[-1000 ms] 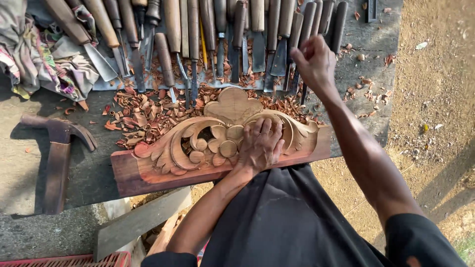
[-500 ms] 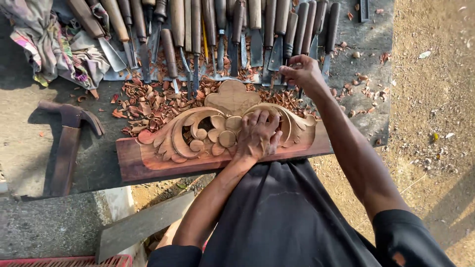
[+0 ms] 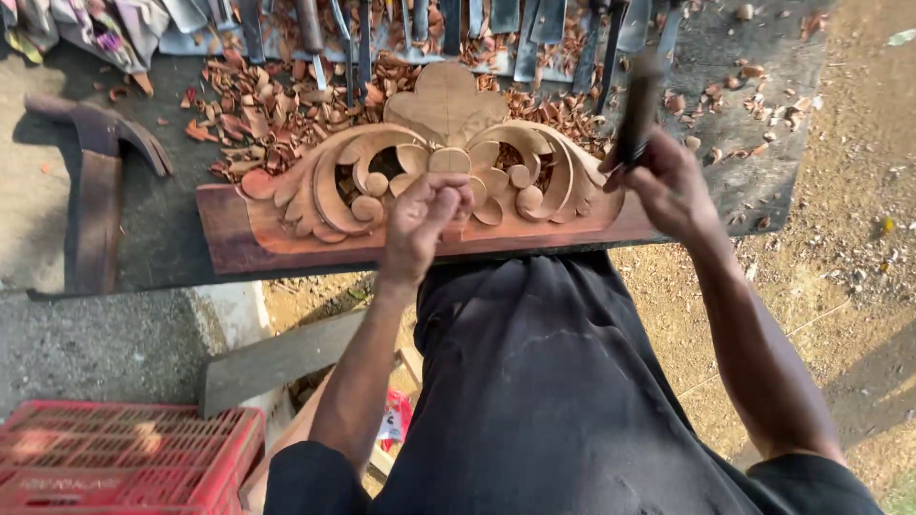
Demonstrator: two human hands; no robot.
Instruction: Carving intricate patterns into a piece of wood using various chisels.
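Outdoor woodcarving workshop: row of chisels (image 3: 448, 24) along top, wood chips (image 3: 258, 114) on bench, dirt ground (image 3: 859, 238) at right.

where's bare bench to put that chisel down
The right hand holds the chisel. The barest patch is the dark bench top right of the carved panel, with only stray chips. Another lies between the panel's left end and the wooden mallet. Behind the panel it is crowded: wood chips and the row of chisels.

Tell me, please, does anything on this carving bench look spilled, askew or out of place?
Wood shavings lie strewn over the bench behind the carved panel. The panel's front edge overhangs the bench. Nothing looks damaged.
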